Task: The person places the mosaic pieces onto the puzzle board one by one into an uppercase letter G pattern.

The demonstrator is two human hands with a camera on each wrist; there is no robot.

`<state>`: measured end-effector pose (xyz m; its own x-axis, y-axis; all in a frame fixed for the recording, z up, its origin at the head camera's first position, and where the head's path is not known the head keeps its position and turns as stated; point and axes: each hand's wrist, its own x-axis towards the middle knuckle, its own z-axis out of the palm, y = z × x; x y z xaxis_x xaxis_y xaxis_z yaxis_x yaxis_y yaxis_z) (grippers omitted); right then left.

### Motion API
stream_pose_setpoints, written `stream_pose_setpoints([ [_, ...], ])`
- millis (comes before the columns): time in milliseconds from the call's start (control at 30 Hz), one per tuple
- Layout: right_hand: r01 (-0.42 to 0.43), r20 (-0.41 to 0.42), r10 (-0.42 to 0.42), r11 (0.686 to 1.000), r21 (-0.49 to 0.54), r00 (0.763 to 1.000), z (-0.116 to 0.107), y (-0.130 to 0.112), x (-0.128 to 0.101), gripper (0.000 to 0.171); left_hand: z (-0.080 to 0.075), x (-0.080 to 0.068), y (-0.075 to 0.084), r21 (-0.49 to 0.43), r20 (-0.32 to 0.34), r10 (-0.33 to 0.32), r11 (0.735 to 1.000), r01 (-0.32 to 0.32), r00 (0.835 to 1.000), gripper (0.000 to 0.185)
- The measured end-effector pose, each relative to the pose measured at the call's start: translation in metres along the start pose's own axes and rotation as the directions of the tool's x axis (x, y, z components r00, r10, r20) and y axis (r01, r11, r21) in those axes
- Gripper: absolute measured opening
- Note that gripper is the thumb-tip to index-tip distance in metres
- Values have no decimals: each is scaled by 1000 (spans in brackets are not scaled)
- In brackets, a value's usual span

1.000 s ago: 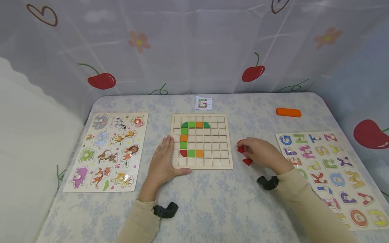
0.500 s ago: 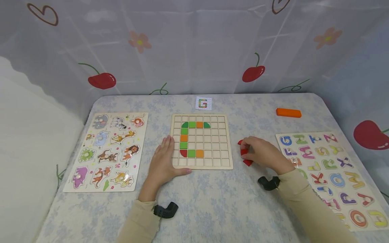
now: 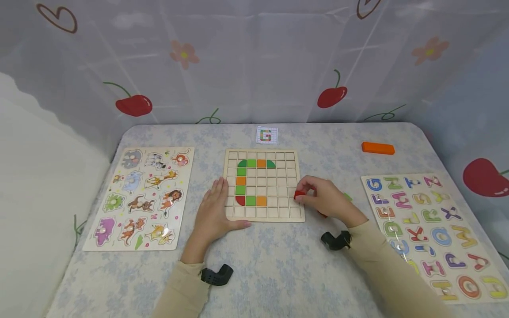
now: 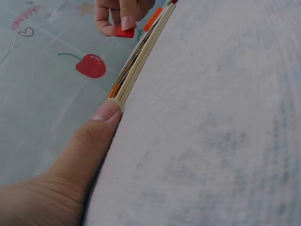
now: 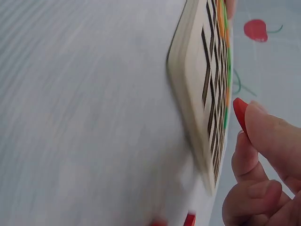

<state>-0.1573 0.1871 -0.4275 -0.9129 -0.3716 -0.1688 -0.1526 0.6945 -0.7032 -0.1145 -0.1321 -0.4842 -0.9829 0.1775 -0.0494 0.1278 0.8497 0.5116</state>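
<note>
A square wooden grid board (image 3: 281,191) lies mid-table. Green, orange and red tiles in its cells form a C-like outline. My left hand (image 3: 214,211) rests against the board's near left corner, fingers along the left side and thumb at the front edge; the thumb (image 4: 89,141) touches that edge in the left wrist view. Over the board's right edge, my right hand (image 3: 327,198) pinches a small red tile (image 3: 299,194) between thumb and fingers. The same red tile (image 5: 241,113) appears above the board in the right wrist view, its exact shape unclear.
Partly hidden behind the right hand lie a red piece (image 3: 323,215) and a green piece (image 3: 347,197). A small pattern card (image 3: 267,135) sits behind the board. An animal puzzle (image 3: 139,198) lies left, an alphabet puzzle (image 3: 433,238) right, an orange bar (image 3: 377,148) back right.
My right hand has picked up a red tile from the pieces right of the board and carried it left to the board's edge. The left hand stays in place.
</note>
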Motion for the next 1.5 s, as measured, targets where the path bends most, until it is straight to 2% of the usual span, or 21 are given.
stream_pose_setpoints([
  [300, 44, 68, -45, 999, 27, 997, 31, -28, 20, 15, 0, -1, 0, 0, 8, -7, 1000, 7, 1000, 141],
  [500, 47, 77, -45, 999, -18, 996, 40, -33, 27, 14, 0, 0, -1, 3, 11, -6, 1000, 6, 1000, 140],
  [667, 92, 74, -85, 991, -101, 994, 44, -33, 29, 13, 1, 1, -1, 9, 10, -8, 1000, 8, 1000, 141],
  [1167, 169, 85, -155, 965, -200, 984, 44, -38, 23, 1, -1, 0, 1, 4, 9, -7, 1000, 7, 1000, 140],
  [1367, 181, 79, -170, 971, -155, 982, 36, -35, 16, 14, -1, 0, 1, 1, 8, -8, 1000, 8, 1000, 140],
  [1500, 135, 52, -129, 984, -121, 990, 27, -30, 8, 20, -1, 0, 0, -2, 6, -7, 1000, 7, 1000, 141],
])
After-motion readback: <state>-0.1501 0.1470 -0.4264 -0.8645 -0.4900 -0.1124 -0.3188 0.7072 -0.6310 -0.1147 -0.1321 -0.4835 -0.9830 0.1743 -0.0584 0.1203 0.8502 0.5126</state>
